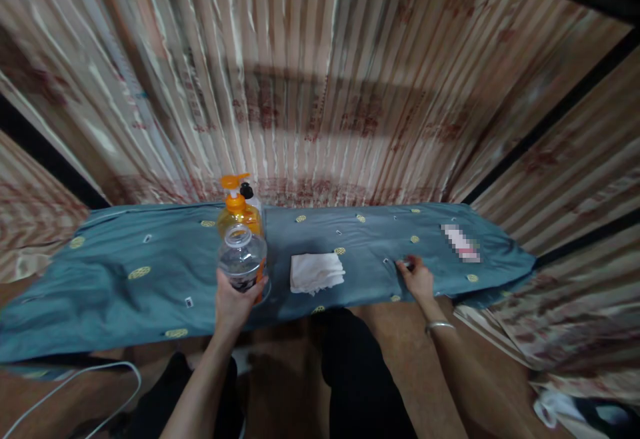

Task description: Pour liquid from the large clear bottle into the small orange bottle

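My left hand (234, 304) grips a clear plastic bottle (243, 260) that stands upright on the blue cloth-covered table (125, 279); its neck is open with no cap on it. Behind it stands an orange pump bottle (237, 216), and a dark-capped bottle (249, 194) is partly hidden behind that. My right hand (416, 278) rests on the cloth to the right, fingertips pinching a small dark item (406, 264) that may be a cap. A folded white cloth (316, 272) lies between my hands.
A striped patterned curtain (320, 92) hangs right behind the table. A small pink and white item (461, 242) lies at the table's far right. A white cable (75, 382) runs over the floor at lower left. My dark-trousered legs are below the table edge.
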Action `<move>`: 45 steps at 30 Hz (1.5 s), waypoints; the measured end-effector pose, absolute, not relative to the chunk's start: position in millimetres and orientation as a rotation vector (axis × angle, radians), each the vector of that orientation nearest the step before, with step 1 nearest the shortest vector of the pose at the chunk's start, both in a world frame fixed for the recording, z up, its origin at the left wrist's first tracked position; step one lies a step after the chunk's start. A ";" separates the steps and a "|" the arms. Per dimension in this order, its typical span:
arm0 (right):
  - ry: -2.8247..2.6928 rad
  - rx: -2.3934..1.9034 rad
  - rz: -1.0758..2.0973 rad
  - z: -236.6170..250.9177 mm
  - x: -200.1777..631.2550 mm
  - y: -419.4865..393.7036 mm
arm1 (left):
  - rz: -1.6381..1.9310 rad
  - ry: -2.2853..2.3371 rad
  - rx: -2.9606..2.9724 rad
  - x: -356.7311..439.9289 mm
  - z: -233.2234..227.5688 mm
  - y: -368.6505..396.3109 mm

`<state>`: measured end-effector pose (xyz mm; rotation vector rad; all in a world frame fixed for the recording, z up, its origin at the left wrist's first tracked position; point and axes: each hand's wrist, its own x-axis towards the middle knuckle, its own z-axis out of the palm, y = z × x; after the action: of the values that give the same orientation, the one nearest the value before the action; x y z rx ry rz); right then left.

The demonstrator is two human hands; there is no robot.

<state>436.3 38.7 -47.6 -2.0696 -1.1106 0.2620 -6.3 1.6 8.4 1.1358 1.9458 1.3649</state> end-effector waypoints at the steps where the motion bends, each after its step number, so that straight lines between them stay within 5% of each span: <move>1: -1.135 -2.085 0.258 -49.4 436.6 37.4 | 1.371 1.943 1.137 -6.5 7.0 1.4; 10: -1.408 -1.944 -0.075 -35.3 402.5 40.0 | 1.471 1.836 1.158 -10.6 -5.6 1.3; 18: -1.789 -1.146 0.496 70.7 220.5 78.9 | 1.508 1.787 1.161 -12.0 -11.3 1.4; 25: -1.879 -0.813 0.893 98.5 123.2 135.1 | 1.480 1.734 1.184 -12.3 -11.6 -0.6; 34: -1.981 -0.705 1.032 102.2 97.2 157.1 | 1.474 1.689 1.197 -13.2 -15.1 -3.6; 45: -2.060 -0.838 0.726 111.7 106.8 139.5 | 1.494 1.664 1.227 -15.0 -18.0 -5.7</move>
<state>106.8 139.5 111.7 -0.8379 -2.0596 0.7261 -15.0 -5.7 -18.0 1.2266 1.6645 1.4943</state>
